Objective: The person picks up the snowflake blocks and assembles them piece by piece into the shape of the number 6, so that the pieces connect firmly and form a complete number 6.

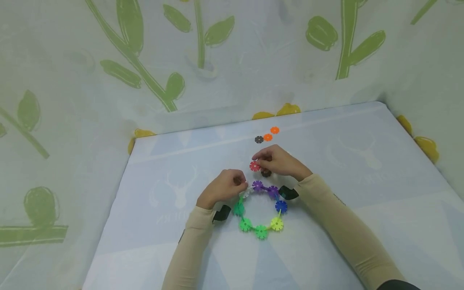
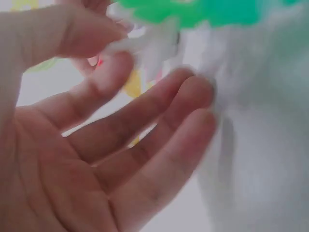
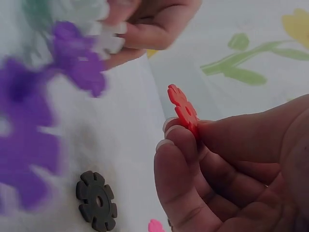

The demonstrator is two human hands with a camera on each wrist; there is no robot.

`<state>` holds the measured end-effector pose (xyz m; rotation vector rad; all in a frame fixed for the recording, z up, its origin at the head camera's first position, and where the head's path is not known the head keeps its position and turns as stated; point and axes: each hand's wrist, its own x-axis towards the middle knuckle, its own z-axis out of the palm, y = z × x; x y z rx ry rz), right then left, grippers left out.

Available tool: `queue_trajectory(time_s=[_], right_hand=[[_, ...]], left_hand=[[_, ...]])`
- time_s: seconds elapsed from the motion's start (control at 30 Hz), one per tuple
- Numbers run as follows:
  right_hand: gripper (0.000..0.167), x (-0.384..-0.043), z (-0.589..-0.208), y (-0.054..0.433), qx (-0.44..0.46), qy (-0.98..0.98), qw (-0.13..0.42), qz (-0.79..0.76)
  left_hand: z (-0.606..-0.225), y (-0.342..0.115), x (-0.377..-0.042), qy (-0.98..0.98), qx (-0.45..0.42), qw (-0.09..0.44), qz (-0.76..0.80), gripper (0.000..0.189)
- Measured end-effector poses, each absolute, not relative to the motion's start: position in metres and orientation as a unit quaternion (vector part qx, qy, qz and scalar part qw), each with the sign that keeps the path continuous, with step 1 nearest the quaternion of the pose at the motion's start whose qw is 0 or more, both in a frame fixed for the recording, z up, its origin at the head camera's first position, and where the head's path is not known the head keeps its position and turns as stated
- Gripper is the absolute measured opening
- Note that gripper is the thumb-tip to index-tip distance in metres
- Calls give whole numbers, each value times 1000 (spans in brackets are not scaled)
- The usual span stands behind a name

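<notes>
My right hand (image 1: 282,161) pinches a red notched plastic disc (image 3: 183,108) between thumb and fingers, held up beyond the ring's far side. In the head view that red disc (image 1: 254,165) faces up beside a dark disc (image 1: 266,173) lying just under the hand. A ring of interlocked notched discs (image 1: 261,232) in purple, blue, yellow, green and white lies between my forearms. At its far left my left hand (image 1: 224,186) pinches a white disc (image 2: 157,50) of the ring with thumb and index finger. Its other fingers extend loosely below, in the left wrist view.
Farther back on the table (image 1: 326,241) lie another dark disc (image 1: 259,139) and two orange discs (image 1: 267,137). A bit of a pink piece (image 3: 155,225) shows at the bottom of the right wrist view. Leaf-patterned curtain (image 1: 253,80) surrounds the table's back and sides.
</notes>
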<state>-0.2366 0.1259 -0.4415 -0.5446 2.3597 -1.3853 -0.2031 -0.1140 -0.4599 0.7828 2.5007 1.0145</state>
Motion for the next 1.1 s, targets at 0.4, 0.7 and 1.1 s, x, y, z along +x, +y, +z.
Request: queue_trajectory(time_s=[0.4, 0.7, 1.1], right_hand=[[20, -232, -436, 122, -197, 826, 127, -513], [19, -231, -440, 115, -198, 836, 90, -504], [19, -228, -439, 108, -184, 849, 100, -484]], left_hand=[[-479, -123, -214, 793, 154, 228, 544, 43], [-483, -119, -216, 778, 155, 223, 567, 39], [-480, -118, -215, 767, 149, 210, 588, 35]])
